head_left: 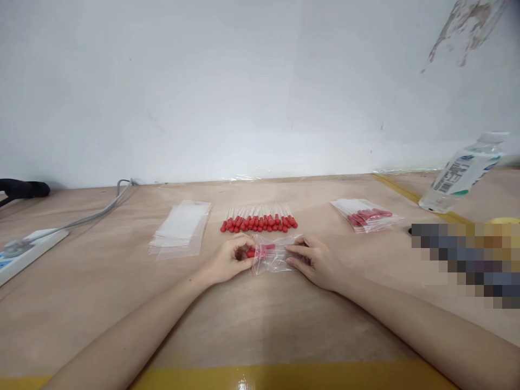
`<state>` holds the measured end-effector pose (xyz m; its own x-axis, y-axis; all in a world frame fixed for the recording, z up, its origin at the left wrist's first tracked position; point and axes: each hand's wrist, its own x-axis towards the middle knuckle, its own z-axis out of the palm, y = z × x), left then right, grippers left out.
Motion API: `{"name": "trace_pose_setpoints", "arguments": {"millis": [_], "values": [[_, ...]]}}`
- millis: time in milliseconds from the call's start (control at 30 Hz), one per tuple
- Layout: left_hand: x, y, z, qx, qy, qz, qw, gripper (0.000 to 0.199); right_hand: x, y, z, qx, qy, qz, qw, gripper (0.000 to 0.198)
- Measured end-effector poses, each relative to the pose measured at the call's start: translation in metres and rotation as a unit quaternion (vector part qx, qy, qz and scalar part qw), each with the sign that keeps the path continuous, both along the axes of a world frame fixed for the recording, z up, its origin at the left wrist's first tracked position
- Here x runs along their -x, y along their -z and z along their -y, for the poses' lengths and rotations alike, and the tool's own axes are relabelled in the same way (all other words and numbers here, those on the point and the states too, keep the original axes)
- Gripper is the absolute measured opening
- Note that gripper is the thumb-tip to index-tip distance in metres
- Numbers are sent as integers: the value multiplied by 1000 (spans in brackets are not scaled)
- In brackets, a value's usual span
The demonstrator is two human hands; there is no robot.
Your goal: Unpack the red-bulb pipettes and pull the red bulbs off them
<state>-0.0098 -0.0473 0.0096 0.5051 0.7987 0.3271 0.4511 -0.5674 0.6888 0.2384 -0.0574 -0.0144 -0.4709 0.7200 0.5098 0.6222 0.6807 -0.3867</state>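
My left hand (232,259) is closed at the mouth of a clear plastic bag (280,262), its fingers around the red bulb ends of a few droppers (260,252). Those droppers lie partly inside the bag, and their exact number is hard to make out. At the other end, my right hand (319,262) grips the bag between thumb and fingers. Just beyond both hands lies a row of droppers with red bulbs (260,222), their clear thin tubes pointing toward the wall.
Flat clear bags (181,227) are stacked on the left. Filled bags with red-bulbed droppers (365,214) lie at right. Farther right stand a water bottle (463,173) and a blurred patch (467,262). A power strip (32,252) with a grey cable (93,212) sits far left.
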Motion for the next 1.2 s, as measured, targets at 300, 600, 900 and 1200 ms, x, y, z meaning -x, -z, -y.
{"name": "trace_pose_setpoints", "arguments": {"millis": [300,600,900,1200], "values": [[74,-89,-17,157,-89,-84,980,28,-2,1,-1,3,-3,8,1000,28],[80,-84,-32,-92,-345,105,928,29,-1,-1,0,10,2,8,1000,27],[18,-25,-58,-173,-310,18,935,18,-2,0,0,-1,1,9,1000,27],[2,-13,-62,-188,-326,-71,924,21,-2,-2,0,8,0,13,1000,28]]}}
